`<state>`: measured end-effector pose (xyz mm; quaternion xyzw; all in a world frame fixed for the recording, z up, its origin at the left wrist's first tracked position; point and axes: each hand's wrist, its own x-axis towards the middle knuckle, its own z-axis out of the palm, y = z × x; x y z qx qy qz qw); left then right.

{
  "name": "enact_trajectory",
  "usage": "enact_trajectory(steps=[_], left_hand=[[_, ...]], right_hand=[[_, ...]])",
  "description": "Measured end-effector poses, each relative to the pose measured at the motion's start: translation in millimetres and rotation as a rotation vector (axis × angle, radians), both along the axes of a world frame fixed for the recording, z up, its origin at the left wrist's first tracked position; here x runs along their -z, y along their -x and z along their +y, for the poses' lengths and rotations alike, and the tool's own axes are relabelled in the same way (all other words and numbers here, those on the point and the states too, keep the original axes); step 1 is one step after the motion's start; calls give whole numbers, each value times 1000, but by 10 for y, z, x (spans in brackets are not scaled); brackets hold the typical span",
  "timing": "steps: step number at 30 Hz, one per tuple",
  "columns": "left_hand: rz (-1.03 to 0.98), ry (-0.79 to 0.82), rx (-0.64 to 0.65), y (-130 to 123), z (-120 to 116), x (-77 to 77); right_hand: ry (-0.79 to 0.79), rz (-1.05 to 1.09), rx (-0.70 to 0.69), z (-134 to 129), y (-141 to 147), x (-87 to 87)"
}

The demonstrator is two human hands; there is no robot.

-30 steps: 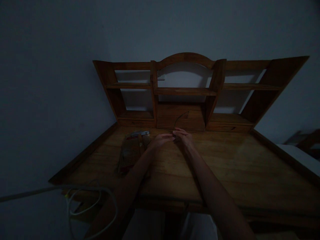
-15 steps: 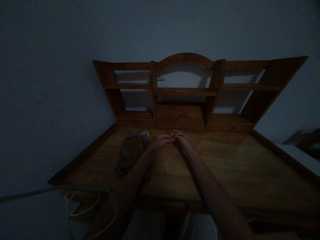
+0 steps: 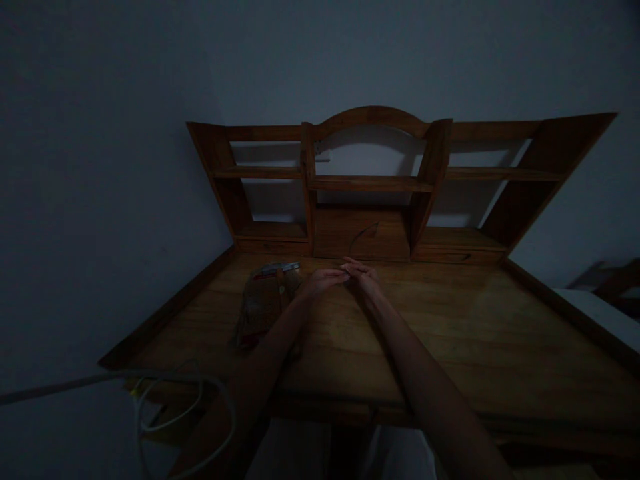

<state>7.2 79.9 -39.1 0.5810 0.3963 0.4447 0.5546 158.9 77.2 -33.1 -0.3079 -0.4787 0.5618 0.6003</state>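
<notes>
Over the middle of the wooden desk [image 3: 450, 333], my left hand [image 3: 323, 280] and my right hand [image 3: 363, 275] meet at the fingertips. Both are closed in a pinch. From the fingers a thin dark wire [image 3: 364, 231] curves up to the right against the shelf's middle panel. Where it passes between the fingertips is too dark and small to make out. Left of my left hand lies a brown tool bag [image 3: 263, 303], partly behind my forearm. A hammer [image 3: 277, 268] with a metal head rests at the bag's far end.
A wooden shelf unit [image 3: 370, 183] stands at the desk's back against the wall. A pale cable [image 3: 175, 417] loops at the lower left, near my left forearm. A raised rim [image 3: 165, 310] edges the desk's left side. The room is dim.
My fingertips have shifted very slightly and stay pressed together. The view has moved a touch; the bag, hammer and cable lie as before.
</notes>
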Motion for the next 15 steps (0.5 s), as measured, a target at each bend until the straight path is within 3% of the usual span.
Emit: enact_trajectory(steps=[15], left_hand=[[-130,95,106,-28,-181,-155]], right_hand=[[136,43,-5,-11,17,3]])
